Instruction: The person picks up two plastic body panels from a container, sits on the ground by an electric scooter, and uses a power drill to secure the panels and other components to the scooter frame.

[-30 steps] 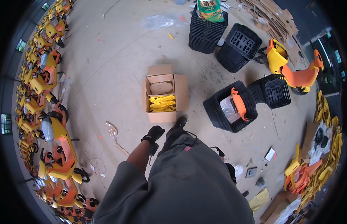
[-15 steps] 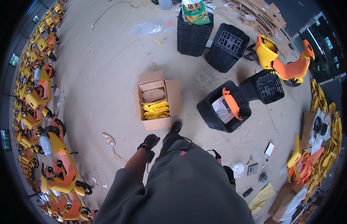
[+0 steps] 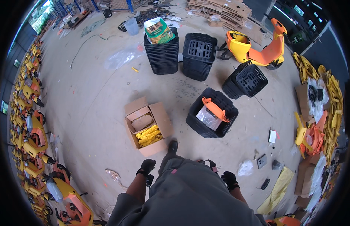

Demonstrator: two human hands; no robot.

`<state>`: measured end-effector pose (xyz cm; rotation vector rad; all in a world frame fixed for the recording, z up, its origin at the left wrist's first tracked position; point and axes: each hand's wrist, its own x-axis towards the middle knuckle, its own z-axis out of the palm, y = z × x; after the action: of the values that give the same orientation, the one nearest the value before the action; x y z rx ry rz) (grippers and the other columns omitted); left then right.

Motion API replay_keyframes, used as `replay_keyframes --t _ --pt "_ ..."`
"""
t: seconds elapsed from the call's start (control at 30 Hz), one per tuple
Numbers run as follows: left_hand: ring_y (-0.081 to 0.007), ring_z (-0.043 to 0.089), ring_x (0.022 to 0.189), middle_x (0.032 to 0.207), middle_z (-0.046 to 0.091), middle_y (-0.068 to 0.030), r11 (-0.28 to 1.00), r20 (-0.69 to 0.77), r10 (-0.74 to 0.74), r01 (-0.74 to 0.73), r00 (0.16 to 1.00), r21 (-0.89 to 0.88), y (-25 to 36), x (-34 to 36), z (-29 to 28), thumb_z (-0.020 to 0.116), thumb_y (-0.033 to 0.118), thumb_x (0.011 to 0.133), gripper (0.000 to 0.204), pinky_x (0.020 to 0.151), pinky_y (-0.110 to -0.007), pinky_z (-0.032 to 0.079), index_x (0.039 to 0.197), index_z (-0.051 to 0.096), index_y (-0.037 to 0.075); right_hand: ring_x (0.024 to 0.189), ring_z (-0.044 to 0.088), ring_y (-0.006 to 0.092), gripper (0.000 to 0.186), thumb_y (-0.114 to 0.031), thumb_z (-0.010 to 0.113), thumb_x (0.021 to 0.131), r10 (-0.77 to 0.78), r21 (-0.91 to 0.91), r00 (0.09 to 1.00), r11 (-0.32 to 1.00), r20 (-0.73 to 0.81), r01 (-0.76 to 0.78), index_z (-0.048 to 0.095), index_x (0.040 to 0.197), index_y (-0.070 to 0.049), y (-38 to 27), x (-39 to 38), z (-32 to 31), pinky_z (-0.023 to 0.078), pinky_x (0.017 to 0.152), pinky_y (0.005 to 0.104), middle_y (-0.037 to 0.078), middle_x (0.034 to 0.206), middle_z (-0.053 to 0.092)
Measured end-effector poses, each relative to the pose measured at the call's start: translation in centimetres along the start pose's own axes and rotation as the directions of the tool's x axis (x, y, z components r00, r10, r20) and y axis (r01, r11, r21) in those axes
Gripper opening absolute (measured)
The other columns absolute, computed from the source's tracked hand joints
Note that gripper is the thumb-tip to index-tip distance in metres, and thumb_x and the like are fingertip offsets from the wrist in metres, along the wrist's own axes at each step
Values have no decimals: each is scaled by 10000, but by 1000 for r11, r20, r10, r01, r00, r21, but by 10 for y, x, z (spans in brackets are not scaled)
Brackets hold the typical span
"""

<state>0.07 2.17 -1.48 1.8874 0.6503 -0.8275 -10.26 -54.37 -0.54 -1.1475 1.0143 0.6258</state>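
Observation:
My left hand (image 3: 147, 165), black-gloved with a dark device at its wrist, hangs left of my legs, fingers curled with nothing visible in them. My right hand (image 3: 229, 179), gloved too, hangs on my right, fingers also curled, nothing visible in them. Near my feet is an open cardboard box (image 3: 162, 118) holding folded cardboard (image 3: 141, 122) and yellow plastic parts (image 3: 148, 135). To its right stands a black crate (image 3: 197, 126) with an orange part (image 3: 214, 109) and a transparent item (image 3: 209, 119) inside.
Black crate stacks (image 3: 162, 58) stand ahead, one topped with a green bag (image 3: 160, 32). A yellow-orange scooter (image 3: 263, 56) is behind. Scooter rows (image 3: 33, 132) line my left. Yellow parts (image 3: 333, 98), cartons (image 3: 303, 101) and plastic wrap lie along my right. Flattened cardboard (image 3: 216, 11) is piled farther back.
My view has tilted up and turned right, so the crates and box appear further left and more background shows. My right hand has come out from behind my clothing.

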Motion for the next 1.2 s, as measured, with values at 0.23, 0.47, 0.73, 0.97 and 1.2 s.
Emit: replay_keyframes --t 0.23,0.47,0.73,0.97,1.2 --pt "-271 651 602 668 642 -143 938 84 274 -286 958 199 -20 27 4 519 207 849 218 562 -400 511 751 617 39 758 672 196 178 -182 597 881 -16 43 998 999 -56 19 602 1020 -72 -7 -23 10 546 633 358 83 874 669" --pt "-244 644 591 662 634 -129 925 144 305 -328 942 193 0 17 9 534 201 853 196 547 -384 507 754 616 54 744 668 233 197 -192 595 878 -54 1 992 999 -110 54 613 1033 -70 -11 -27 8 548 610 365 106 849 670" --pt "-202 628 568 626 602 -76 988 81 -45 56 996 -143 35 -13 2 542 297 865 299 516 -340 487 725 600 40 779 680 186 215 -121 629 840 -71 -108 996 992 -57 64 609 1042 -52 -6 -21 12 560 651 344 72 883 679" --pt "-200 633 569 629 613 -90 996 63 -44 49 997 -78 26 -10 -3 534 296 864 308 527 -338 498 727 605 30 768 683 170 215 -92 640 813 25 -27 997 999 -78 -28 617 1023 -52 -19 -33 37 561 668 308 59 915 687" --pt "-191 642 574 649 635 -93 999 116 -26 28 993 -17 40 -5 4 505 276 870 314 537 -336 511 721 620 25 749 682 213 226 -101 664 776 -40 -20 991 999 -126 37 632 996 -59 4 -21 17 555 664 355 68 911 694"
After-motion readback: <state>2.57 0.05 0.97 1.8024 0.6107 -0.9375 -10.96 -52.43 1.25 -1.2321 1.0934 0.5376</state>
